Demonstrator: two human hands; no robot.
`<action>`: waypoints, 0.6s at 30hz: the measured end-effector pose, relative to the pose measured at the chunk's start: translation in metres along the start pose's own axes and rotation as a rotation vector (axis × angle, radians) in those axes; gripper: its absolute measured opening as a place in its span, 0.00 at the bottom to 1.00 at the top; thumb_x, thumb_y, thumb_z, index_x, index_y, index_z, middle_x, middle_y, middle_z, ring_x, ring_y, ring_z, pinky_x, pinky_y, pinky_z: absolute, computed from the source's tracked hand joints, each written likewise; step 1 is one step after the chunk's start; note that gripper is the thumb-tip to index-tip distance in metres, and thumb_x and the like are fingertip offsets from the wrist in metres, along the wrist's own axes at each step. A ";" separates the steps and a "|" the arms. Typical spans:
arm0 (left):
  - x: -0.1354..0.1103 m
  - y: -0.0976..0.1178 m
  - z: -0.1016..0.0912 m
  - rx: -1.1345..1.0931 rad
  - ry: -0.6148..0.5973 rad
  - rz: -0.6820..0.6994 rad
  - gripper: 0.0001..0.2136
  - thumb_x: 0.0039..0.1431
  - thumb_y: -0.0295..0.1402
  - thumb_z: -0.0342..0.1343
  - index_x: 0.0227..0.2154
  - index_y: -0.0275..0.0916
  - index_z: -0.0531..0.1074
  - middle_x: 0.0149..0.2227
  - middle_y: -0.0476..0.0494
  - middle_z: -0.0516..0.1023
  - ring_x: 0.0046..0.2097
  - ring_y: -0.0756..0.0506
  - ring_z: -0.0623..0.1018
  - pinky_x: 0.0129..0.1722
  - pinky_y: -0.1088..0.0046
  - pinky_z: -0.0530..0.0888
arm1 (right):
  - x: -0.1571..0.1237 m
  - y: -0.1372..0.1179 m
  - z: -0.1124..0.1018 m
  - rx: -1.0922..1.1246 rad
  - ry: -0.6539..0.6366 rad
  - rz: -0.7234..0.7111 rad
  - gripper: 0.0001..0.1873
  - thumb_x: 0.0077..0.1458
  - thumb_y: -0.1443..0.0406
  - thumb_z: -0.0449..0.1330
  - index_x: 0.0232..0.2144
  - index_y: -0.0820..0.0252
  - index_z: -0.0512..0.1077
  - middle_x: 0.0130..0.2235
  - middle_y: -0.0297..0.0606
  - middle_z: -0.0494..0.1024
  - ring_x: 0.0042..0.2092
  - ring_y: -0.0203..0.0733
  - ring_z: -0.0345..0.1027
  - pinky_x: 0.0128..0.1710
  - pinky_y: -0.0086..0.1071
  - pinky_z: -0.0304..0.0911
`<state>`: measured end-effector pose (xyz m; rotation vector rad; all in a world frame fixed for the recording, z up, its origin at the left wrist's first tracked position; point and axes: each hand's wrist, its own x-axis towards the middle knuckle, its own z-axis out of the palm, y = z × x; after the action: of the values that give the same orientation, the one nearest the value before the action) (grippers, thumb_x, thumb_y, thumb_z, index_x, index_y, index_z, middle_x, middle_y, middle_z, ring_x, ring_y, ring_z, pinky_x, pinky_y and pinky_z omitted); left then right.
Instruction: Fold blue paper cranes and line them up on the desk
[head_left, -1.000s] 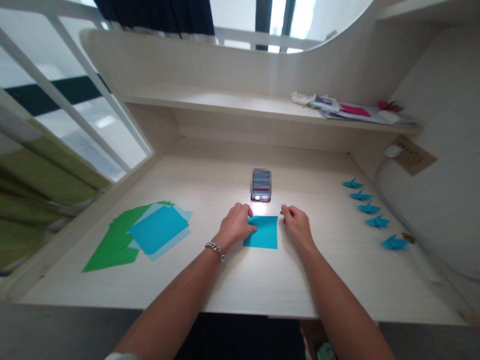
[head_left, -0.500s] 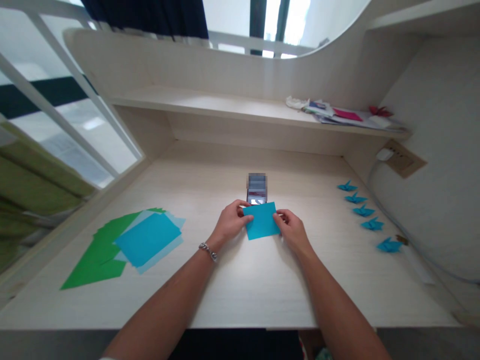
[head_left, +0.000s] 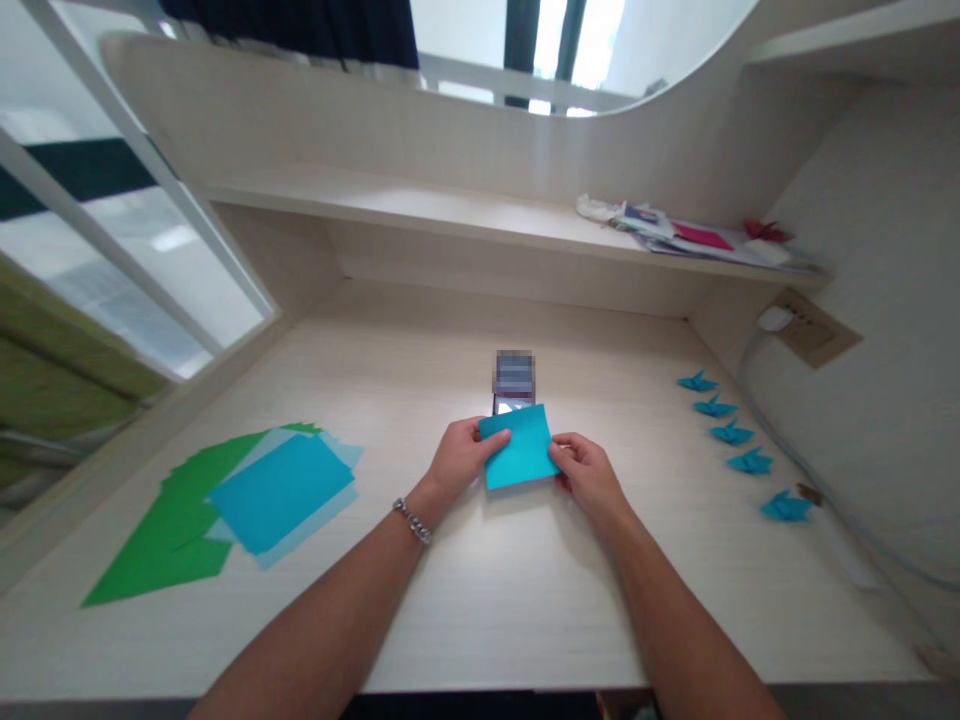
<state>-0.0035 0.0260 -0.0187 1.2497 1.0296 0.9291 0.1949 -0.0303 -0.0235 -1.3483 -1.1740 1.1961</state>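
A blue sheet of paper [head_left: 523, 455] is held up between both hands, just above the desk. My left hand [head_left: 465, 455] pinches its left side, thumb lying on the front face and the other fingers behind. At the right edge, my right hand [head_left: 586, 466] grips the sheet between thumb and fingers. Behind the paper lies a phone [head_left: 514, 372], its lower part covered by the sheet. The stretch of desk [head_left: 480, 600] between my forearms is bare wood-toned surface.
Green paper sheets [head_left: 150, 540] and a stack of blue paper [head_left: 285, 490] lie at left. Several folded blue paper cranes [head_left: 731, 432] line the right side, near a white cable [head_left: 795, 455] from a wall socket [head_left: 816, 328]. Papers [head_left: 675, 230] rest on the shelf [head_left: 450, 212].
My left thumb has moved further over the paper's face. The sheet has shifted slightly down and its tilt has changed. The whole view has moved a little with the head.
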 end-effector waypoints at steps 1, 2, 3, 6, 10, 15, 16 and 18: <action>0.000 0.000 -0.001 -0.006 -0.001 -0.006 0.14 0.48 0.39 0.64 0.29 0.32 0.73 0.28 0.42 0.78 0.28 0.46 0.75 0.26 0.71 0.72 | -0.002 -0.003 -0.002 -0.004 -0.012 -0.013 0.18 0.52 0.54 0.59 0.39 0.61 0.71 0.19 0.28 0.67 0.19 0.35 0.60 0.18 0.27 0.54; 0.000 0.000 -0.002 -0.017 0.000 -0.015 0.14 0.48 0.39 0.64 0.29 0.32 0.73 0.29 0.41 0.78 0.28 0.46 0.76 0.27 0.71 0.72 | -0.004 -0.006 -0.004 -0.011 -0.020 -0.037 0.19 0.53 0.56 0.58 0.44 0.60 0.70 0.20 0.28 0.68 0.20 0.35 0.61 0.19 0.27 0.56; 0.001 0.000 -0.003 -0.029 0.003 -0.025 0.14 0.48 0.39 0.64 0.30 0.32 0.73 0.30 0.41 0.78 0.29 0.46 0.76 0.28 0.70 0.72 | -0.005 -0.010 -0.008 -0.026 -0.024 -0.064 0.20 0.54 0.58 0.56 0.48 0.58 0.69 0.23 0.30 0.71 0.22 0.35 0.63 0.21 0.27 0.58; 0.000 0.001 -0.003 -0.060 0.014 -0.051 0.15 0.47 0.39 0.64 0.31 0.32 0.73 0.31 0.40 0.79 0.30 0.44 0.77 0.30 0.69 0.74 | -0.008 -0.024 -0.019 -0.186 -0.096 -0.165 0.20 0.53 0.63 0.57 0.49 0.54 0.71 0.41 0.40 0.77 0.33 0.39 0.70 0.30 0.31 0.67; -0.001 0.003 -0.002 -0.067 0.006 -0.046 0.16 0.46 0.39 0.65 0.33 0.32 0.73 0.33 0.38 0.79 0.32 0.43 0.78 0.31 0.68 0.74 | -0.004 -0.041 -0.026 -0.444 -0.206 -0.313 0.13 0.47 0.66 0.63 0.38 0.49 0.79 0.59 0.40 0.66 0.49 0.48 0.69 0.39 0.37 0.69; -0.003 0.006 -0.001 -0.036 0.000 -0.006 0.15 0.46 0.39 0.65 0.33 0.33 0.73 0.29 0.43 0.77 0.30 0.45 0.76 0.29 0.70 0.73 | 0.009 -0.036 -0.013 -0.320 -0.233 -0.278 0.08 0.46 0.62 0.66 0.33 0.52 0.80 0.63 0.41 0.59 0.53 0.51 0.67 0.44 0.39 0.68; -0.004 0.007 -0.001 -0.032 -0.012 -0.006 0.15 0.47 0.39 0.65 0.32 0.33 0.74 0.29 0.44 0.77 0.29 0.46 0.76 0.29 0.71 0.73 | 0.011 -0.032 -0.010 -0.258 -0.180 -0.266 0.08 0.48 0.62 0.65 0.34 0.53 0.80 0.62 0.42 0.61 0.55 0.52 0.66 0.44 0.39 0.69; -0.006 0.008 0.001 -0.041 -0.032 -0.006 0.14 0.47 0.39 0.65 0.32 0.33 0.74 0.28 0.43 0.77 0.29 0.46 0.75 0.28 0.71 0.73 | 0.013 -0.027 -0.005 -0.204 -0.120 -0.254 0.07 0.48 0.60 0.65 0.32 0.55 0.79 0.60 0.43 0.66 0.57 0.53 0.64 0.44 0.40 0.69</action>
<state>-0.0045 0.0209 -0.0098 1.2230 0.9847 0.9182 0.1985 -0.0150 0.0029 -1.2427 -1.5386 1.0058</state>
